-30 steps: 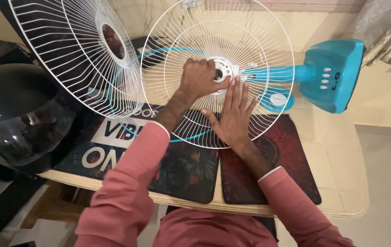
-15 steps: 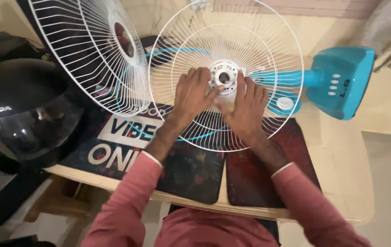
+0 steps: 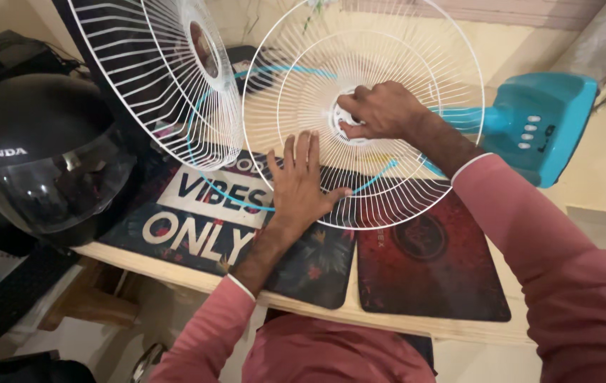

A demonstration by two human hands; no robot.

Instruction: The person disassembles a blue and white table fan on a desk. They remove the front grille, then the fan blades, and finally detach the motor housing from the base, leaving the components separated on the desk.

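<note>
White wire fan guard is lying over the teal table fan on the worktop. Left hand is pressing flat, fingers spread, on its lower wires; right hand is curling closed around the centre hub.

The right hand covers most of the hub at the middle of the near grille, so what its grip closes on cannot be told. That grille's far rim is cut off by the top edge. The second grille, to the left, is also cut at the top. The left hand hides the wires under its palm. The helmet runs off the left edge. The fan's teal base is partly hidden behind the right sleeve; its buttons are too small to tell apart.
</note>
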